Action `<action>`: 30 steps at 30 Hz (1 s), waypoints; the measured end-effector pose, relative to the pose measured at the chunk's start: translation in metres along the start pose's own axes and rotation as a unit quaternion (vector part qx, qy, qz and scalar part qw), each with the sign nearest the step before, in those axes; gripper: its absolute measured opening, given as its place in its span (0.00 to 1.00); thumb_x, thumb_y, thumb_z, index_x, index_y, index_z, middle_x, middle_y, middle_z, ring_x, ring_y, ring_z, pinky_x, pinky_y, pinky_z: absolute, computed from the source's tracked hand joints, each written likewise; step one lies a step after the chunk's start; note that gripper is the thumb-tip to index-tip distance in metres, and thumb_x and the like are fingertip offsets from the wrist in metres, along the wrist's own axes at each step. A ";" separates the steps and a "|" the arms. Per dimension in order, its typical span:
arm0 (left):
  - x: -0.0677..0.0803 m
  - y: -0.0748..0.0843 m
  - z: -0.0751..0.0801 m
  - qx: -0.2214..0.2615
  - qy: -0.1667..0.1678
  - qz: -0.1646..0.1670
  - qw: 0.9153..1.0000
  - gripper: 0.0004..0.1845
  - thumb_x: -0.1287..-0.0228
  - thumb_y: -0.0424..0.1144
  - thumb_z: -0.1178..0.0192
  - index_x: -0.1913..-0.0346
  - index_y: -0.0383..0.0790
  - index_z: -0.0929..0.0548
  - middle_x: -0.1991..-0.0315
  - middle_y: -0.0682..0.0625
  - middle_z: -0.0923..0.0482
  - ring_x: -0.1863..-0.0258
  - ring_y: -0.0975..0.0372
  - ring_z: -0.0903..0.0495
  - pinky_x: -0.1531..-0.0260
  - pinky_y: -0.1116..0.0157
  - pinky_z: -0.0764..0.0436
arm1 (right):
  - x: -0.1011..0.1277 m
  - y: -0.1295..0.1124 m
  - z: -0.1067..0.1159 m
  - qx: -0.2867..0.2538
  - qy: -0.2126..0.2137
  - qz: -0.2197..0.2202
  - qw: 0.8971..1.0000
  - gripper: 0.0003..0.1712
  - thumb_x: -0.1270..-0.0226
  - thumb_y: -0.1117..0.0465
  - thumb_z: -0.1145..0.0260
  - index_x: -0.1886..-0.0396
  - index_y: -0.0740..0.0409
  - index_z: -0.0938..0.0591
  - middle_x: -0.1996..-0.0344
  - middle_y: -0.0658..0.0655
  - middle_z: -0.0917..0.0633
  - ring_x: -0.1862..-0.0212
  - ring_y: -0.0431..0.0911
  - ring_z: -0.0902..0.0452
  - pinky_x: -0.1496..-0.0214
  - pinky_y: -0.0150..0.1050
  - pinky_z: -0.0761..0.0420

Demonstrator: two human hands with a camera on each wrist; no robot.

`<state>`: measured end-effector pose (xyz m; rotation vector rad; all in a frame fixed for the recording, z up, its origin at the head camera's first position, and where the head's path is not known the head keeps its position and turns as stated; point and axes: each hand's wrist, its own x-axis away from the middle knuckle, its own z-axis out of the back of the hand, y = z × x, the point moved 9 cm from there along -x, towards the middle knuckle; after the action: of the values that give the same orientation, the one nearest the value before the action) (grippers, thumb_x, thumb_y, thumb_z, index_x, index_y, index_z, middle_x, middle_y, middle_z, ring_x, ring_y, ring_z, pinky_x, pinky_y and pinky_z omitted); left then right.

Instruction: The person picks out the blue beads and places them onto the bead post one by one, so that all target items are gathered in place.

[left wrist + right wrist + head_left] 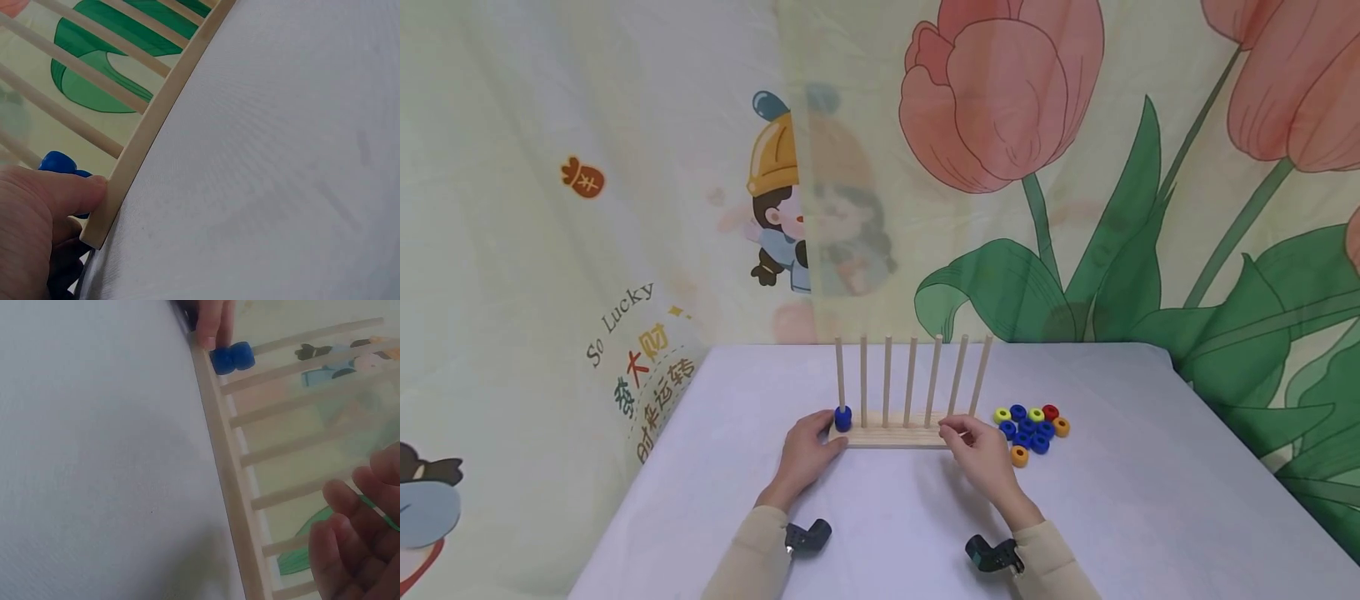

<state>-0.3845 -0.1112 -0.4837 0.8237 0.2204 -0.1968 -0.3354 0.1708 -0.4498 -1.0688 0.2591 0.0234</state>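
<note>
I am reading "So Lucky" in slanted grey letters on the printed cloth backdrop (550,275) to my left. Below it, red and green Chinese characters are running down the same cloth; I am making out 大 and 运.

A white tablecloth (1150,500) covers the table; behind hangs a printed curtain (1037,167) (tulips, cartoon figures)
</note>
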 end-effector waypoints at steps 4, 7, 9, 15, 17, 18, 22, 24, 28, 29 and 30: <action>0.000 -0.001 -0.001 0.003 -0.001 0.000 1.000 0.27 0.42 0.38 0.32 0.40 0.30 0.22 0.41 0.37 0.23 0.38 0.43 0.28 0.35 0.46 0.33 | 0.003 0.004 0.006 0.026 0.010 -0.002 1.000 0.09 0.33 0.60 0.33 0.56 0.56 0.13 0.62 0.50 0.14 0.65 0.43 0.25 0.69 0.29 0.22; -0.001 -0.001 -0.001 0.004 0.000 -0.001 1.000 0.27 0.43 0.38 0.32 0.41 0.30 0.22 0.42 0.37 0.23 0.38 0.43 0.28 0.35 0.46 0.33 | 0.005 0.009 0.011 0.029 0.017 -0.010 0.999 0.09 0.33 0.60 0.33 0.55 0.55 0.13 0.61 0.51 0.14 0.65 0.43 0.24 0.68 0.30 0.22; -0.001 0.000 -0.002 0.004 0.001 -0.004 1.000 0.27 0.43 0.37 0.32 0.41 0.30 0.22 0.42 0.36 0.23 0.39 0.43 0.28 0.36 0.45 0.33 | 0.006 0.013 0.014 0.028 0.020 -0.014 0.999 0.09 0.33 0.60 0.33 0.55 0.56 0.13 0.61 0.52 0.13 0.64 0.44 0.24 0.68 0.30 0.22; -0.002 0.000 -0.002 0.009 0.004 -0.008 1.000 0.26 0.43 0.37 0.32 0.41 0.31 0.21 0.42 0.37 0.22 0.39 0.44 0.27 0.35 0.46 0.32 | 0.008 0.024 0.027 0.042 0.038 -0.024 0.998 0.11 0.32 0.59 0.35 0.54 0.56 0.14 0.59 0.53 0.13 0.64 0.44 0.23 0.69 0.30 0.22; -0.002 0.001 -0.002 0.011 0.002 -0.007 1.000 0.26 0.43 0.37 0.32 0.41 0.31 0.21 0.42 0.37 0.22 0.39 0.44 0.27 0.35 0.46 0.32 | 0.008 0.028 0.032 0.045 0.047 -0.025 0.998 0.11 0.32 0.58 0.35 0.54 0.56 0.14 0.61 0.54 0.13 0.65 0.44 0.23 0.69 0.29 0.22; -0.002 0.001 -0.002 0.012 0.000 -0.006 1.000 0.26 0.43 0.37 0.32 0.41 0.31 0.21 0.42 0.38 0.22 0.39 0.44 0.27 0.35 0.46 0.33 | 0.009 0.030 0.035 0.046 0.051 -0.026 0.997 0.11 0.31 0.59 0.35 0.54 0.56 0.14 0.62 0.54 0.13 0.65 0.45 0.23 0.69 0.29 0.22; -0.002 0.003 -0.002 0.012 -0.004 -0.008 1.000 0.27 0.43 0.37 0.32 0.41 0.31 0.22 0.42 0.37 0.22 0.39 0.44 0.27 0.35 0.46 0.32 | 0.010 0.035 0.047 0.050 0.078 -0.024 0.995 0.10 0.31 0.60 0.35 0.55 0.58 0.14 0.63 0.54 0.13 0.64 0.45 0.22 0.68 0.29 0.22; -0.002 0.003 -0.002 0.012 -0.006 -0.006 1.000 0.27 0.43 0.37 0.32 0.41 0.31 0.22 0.42 0.38 0.22 0.38 0.44 0.27 0.35 0.46 0.32 | 0.011 0.037 0.054 0.054 0.091 -0.024 0.994 0.10 0.31 0.60 0.35 0.56 0.58 0.14 0.62 0.55 0.13 0.64 0.45 0.22 0.68 0.28 0.21; -0.001 0.002 -0.003 0.009 -0.007 0.000 1.000 0.27 0.43 0.37 0.32 0.40 0.30 0.22 0.41 0.37 0.23 0.38 0.43 0.28 0.35 0.46 0.33 | 0.011 0.042 0.068 0.050 0.117 -0.034 0.991 0.10 0.31 0.59 0.35 0.56 0.59 0.14 0.64 0.56 0.13 0.67 0.45 0.23 0.71 0.28 0.22; -0.001 0.001 -0.003 0.009 -0.008 0.003 1.000 0.27 0.43 0.37 0.32 0.40 0.30 0.22 0.41 0.37 0.23 0.38 0.43 0.28 0.35 0.45 0.33 | 0.011 0.044 0.072 0.050 0.124 -0.039 0.990 0.11 0.31 0.59 0.36 0.55 0.60 0.15 0.64 0.56 0.14 0.67 0.45 0.24 0.72 0.28 0.23; 0.000 0.000 -0.003 0.008 -0.008 0.006 1.000 0.28 0.43 0.37 0.32 0.40 0.30 0.22 0.41 0.37 0.23 0.37 0.43 0.29 0.35 0.45 0.34 | 0.011 0.046 0.077 0.050 0.133 -0.047 0.989 0.11 0.30 0.59 0.36 0.55 0.60 0.15 0.64 0.57 0.14 0.67 0.45 0.24 0.72 0.27 0.23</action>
<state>-0.3851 -0.1093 -0.4859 0.8398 0.1981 -0.1935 -0.3164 0.2585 -0.4571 -0.9830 0.4457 -0.2158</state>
